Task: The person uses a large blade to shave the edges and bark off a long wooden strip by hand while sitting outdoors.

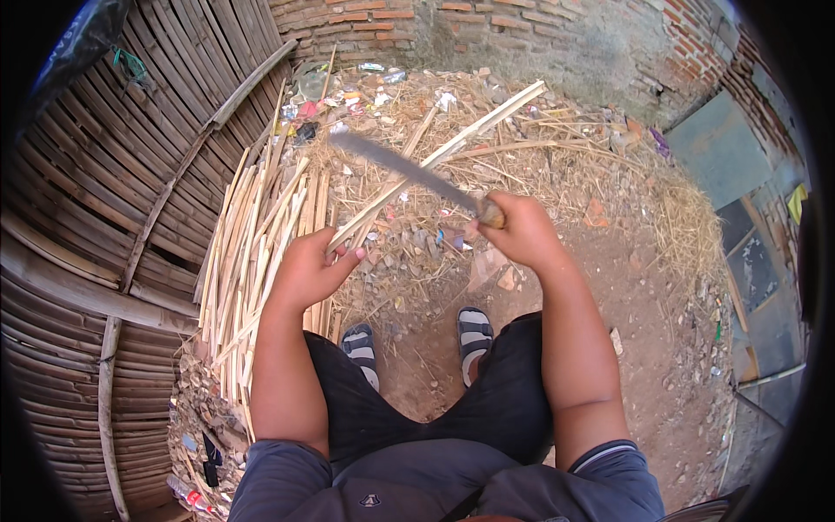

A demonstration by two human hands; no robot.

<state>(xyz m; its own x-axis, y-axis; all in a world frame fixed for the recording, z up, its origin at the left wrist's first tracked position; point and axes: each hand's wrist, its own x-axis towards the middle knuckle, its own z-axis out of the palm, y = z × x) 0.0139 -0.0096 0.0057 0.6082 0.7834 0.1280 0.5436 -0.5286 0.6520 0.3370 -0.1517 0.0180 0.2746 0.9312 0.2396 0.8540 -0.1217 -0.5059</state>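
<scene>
My left hand (313, 271) is closed on the near end of a long, pale split bamboo strip (489, 122). The strip slants up and away to the right, over the littered ground. In my right hand (524, 228) is the wooden handle of a machete (383, 157), gripped firmly. Its dark blade points to the far left and crosses the strip near the strip's middle. Whether blade and strip touch I cannot tell; the blade looks slightly blurred. Beside my left forearm lies a pile of similar bamboo strips (252, 261).
A bamboo-slat wall (156, 174) rises on the left, and a brick wall (487, 39) stands at the back. Shavings, stones and litter (591, 165) cover the ground ahead. Grey panels (718, 148) lean at the right. My sandalled feet (474, 335) are apart on bare dirt.
</scene>
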